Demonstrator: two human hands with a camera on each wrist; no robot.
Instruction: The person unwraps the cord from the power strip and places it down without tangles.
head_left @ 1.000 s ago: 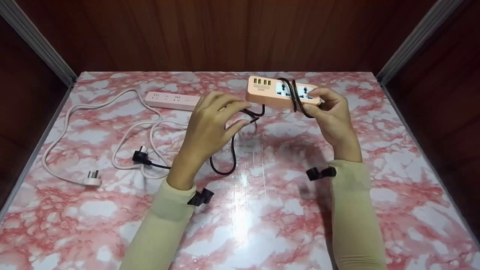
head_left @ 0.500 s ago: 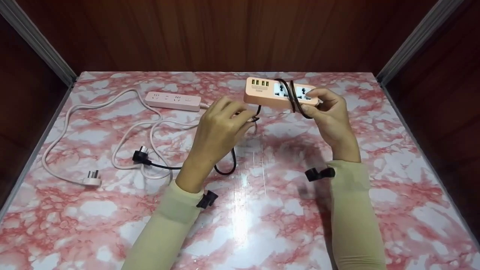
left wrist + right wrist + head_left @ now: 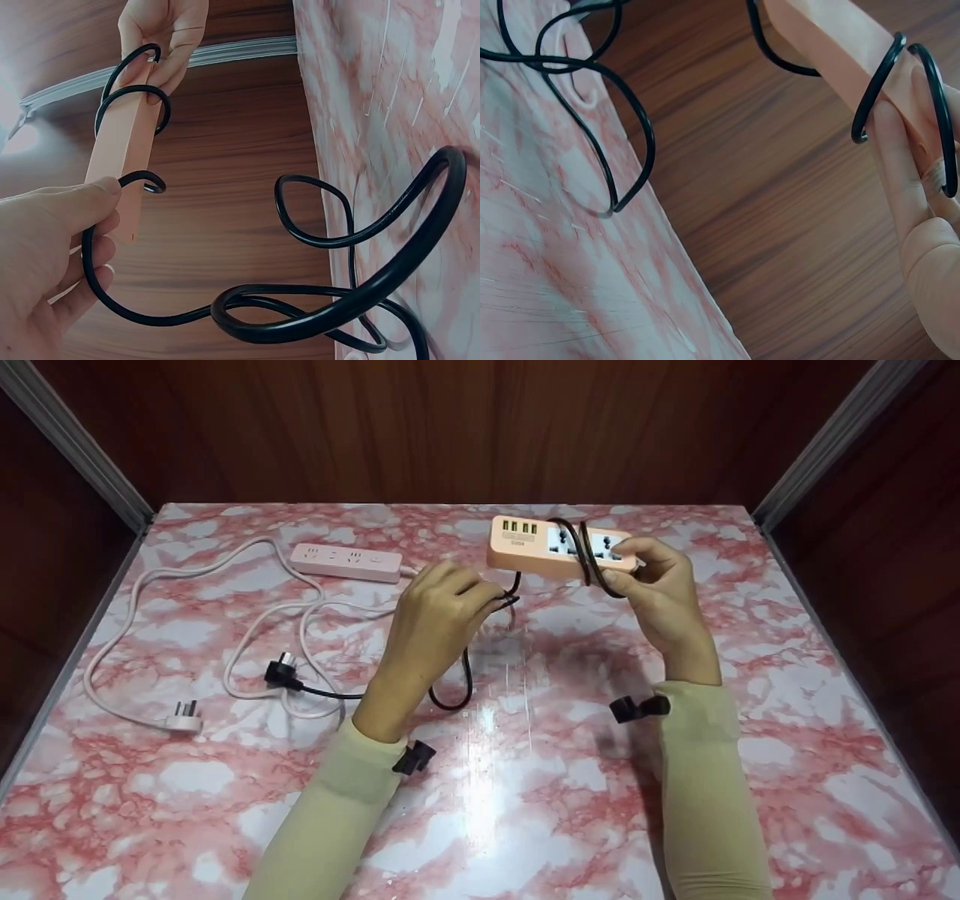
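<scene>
My right hand (image 3: 664, 600) grips the right end of a peach-coloured power strip (image 3: 523, 556), held up above the table. Loops of black cable (image 3: 586, 551) go round the strip over its white sockets. Near the strip's left end, my left hand (image 3: 439, 611) pinches the same cable between thumb and fingers, as the left wrist view shows with the cable (image 3: 169, 320) running down from the fingers. The slack hangs to the table in loose loops, partly hidden behind my left wrist in the head view. Its black plug (image 3: 281, 671) rests on the table at the left.
A pink power strip (image 3: 345, 563) lies at the back left of the marbled table (image 3: 585, 825). Its pale cord (image 3: 133, 600) curls across the left side, ending in a white plug (image 3: 184, 721). Dark wood-grain panels (image 3: 465, 427) enclose the back and sides.
My left hand has moved slightly right and its fingertips have closed on the black cable. The peach strip has shifted a little left and down, still held in my right hand.
</scene>
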